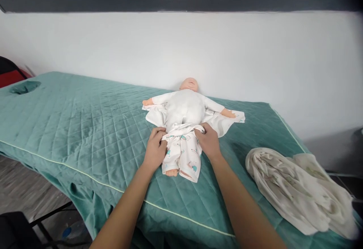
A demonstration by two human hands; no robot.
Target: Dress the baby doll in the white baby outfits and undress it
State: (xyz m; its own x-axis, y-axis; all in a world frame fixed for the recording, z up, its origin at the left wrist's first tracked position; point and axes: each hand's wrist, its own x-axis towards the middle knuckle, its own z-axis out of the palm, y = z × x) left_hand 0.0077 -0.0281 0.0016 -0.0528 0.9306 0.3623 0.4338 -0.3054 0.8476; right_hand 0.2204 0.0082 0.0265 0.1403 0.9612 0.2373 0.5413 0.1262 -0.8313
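Note:
A baby doll (185, 107) lies on its back on the green quilted bed cover, head toward the wall and arms spread. Printed white baby pants (181, 152) cover its legs, with the feet partly showing at the hems. My left hand (155, 148) pinches the pants' waistband at the doll's hip on the left. On the other side, my right hand (208, 140) grips the bunched waistband. Beneath the doll's torso and arms a white baby shirt (222, 122) is spread open.
A crumpled cream cloth (295, 188) lies on the bed (93, 128) at the right. The white wall (181, 48) runs along the bed's far side. At the far left, the bed has a face hole (25, 87). A dark chair (17, 230) stands at the lower left.

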